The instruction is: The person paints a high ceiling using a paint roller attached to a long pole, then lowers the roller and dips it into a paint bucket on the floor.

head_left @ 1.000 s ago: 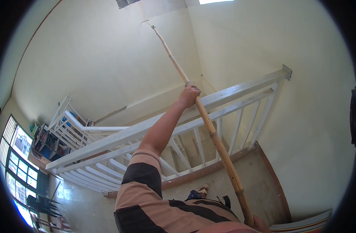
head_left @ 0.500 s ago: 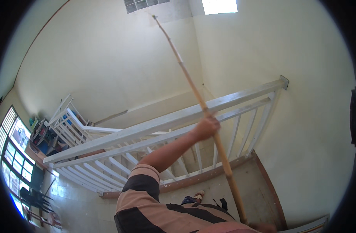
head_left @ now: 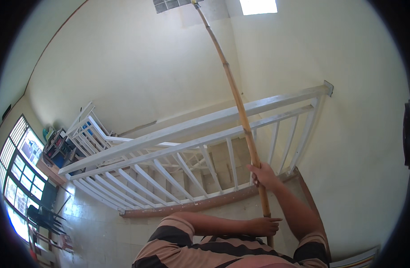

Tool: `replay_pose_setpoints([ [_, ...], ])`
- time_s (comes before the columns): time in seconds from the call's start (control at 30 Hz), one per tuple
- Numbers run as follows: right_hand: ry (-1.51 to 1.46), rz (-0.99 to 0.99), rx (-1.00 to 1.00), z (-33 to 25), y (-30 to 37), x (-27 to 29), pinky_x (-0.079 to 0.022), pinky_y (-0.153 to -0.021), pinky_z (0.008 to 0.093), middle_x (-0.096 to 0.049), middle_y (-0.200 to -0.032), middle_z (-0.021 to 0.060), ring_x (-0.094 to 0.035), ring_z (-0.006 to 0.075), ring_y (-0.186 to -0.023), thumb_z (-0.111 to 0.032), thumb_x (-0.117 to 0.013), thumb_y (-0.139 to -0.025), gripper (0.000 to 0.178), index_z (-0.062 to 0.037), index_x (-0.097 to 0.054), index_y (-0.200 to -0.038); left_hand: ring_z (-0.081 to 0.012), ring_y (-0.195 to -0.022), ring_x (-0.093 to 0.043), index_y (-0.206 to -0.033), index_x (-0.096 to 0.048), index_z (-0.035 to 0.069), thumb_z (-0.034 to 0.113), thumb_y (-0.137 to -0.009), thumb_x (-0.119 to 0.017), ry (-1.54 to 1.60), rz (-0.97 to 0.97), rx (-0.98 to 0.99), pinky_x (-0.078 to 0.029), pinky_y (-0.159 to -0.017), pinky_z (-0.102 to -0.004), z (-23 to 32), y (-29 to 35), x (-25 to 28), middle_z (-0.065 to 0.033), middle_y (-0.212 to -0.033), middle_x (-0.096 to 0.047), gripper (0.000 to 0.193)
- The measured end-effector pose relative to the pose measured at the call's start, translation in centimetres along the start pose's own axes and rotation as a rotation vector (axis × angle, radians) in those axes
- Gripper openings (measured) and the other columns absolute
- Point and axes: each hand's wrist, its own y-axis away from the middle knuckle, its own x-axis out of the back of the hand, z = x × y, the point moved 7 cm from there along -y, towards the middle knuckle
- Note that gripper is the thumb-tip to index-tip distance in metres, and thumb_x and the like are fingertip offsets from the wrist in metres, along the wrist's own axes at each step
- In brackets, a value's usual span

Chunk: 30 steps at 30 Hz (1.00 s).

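A long bamboo pole (head_left: 234,89) slants up from my body, over the white railing, toward the high wall. My right hand (head_left: 264,175) is closed around its lower part, just on my side of the railing. Lower down, close to my body, my left hand (head_left: 262,227) closes on the pole too, its index finger pointing out to the right. A small yellowish bit (head_left: 194,2) shows at the pole's far tip, beside a grey block vent (head_left: 169,5) high on the wall; what it is I cannot make out.
The white railing (head_left: 187,127) crosses in front of me, with a stairwell (head_left: 214,172) beyond it. A bright window (head_left: 258,6) is high up. At the left are a cluttered shelf (head_left: 57,145), barred windows (head_left: 19,174) and dark stacked chairs (head_left: 39,216).
My left hand has come down from the railing to the pole's lower part, and my right hand now grips above it. The pole's tip has moved up and to the right.
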Motion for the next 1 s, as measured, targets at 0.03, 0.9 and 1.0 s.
replay_pose_setpoints([
  [0.03, -0.042, 0.062, 0.016, 1.0, 1.2, 0.1, -0.038, -0.039, 0.0276, -0.045, -0.058, -0.0005, -0.045, 0.0105, -0.042, -0.025, -0.062, -0.090, 0.025, -0.0077, -0.046, -0.082, -0.0262, -0.106, -0.056, -0.090, -0.062, 0.006, 0.015, -0.078, -0.057, 0.047, 0.253, -0.009, -0.041, -0.098, -0.0403, 0.2, 1.3, 2.0, -0.0091, -0.104, -0.061, 0.016],
  [0.9, 0.308, 0.632, -0.249, 37.9, 53.4, -5.5, -0.041, -0.049, 0.0339, -0.052, -0.054, 0.0051, -0.048, 0.0120, -0.051, -0.012, -0.067, -0.067, 0.019, 0.0029, -0.055, -0.065, -0.0301, -0.083, -0.063, -0.097, -0.060, 0.004, 0.012, -0.081, -0.066, 0.464, 0.754, 1.250, -0.050, -0.074, -0.0381, 28.7, 20.1, -4.1, -0.0139, -0.091, -0.063, 0.019],
  [1.0, 0.355, 0.691, -0.248, 40.2, 58.4, -5.1, -0.041, -0.049, 0.0342, -0.051, -0.054, 0.0061, -0.047, 0.0120, -0.052, -0.010, -0.064, -0.065, 0.017, 0.0038, -0.053, -0.065, -0.0296, -0.082, -0.063, -0.096, -0.059, 0.003, 0.011, -0.081, -0.065, 0.455, 0.789, 1.312, -0.050, -0.073, -0.0382, 32.7, 19.9, -4.4, -0.0141, -0.090, -0.063, 0.018],
])
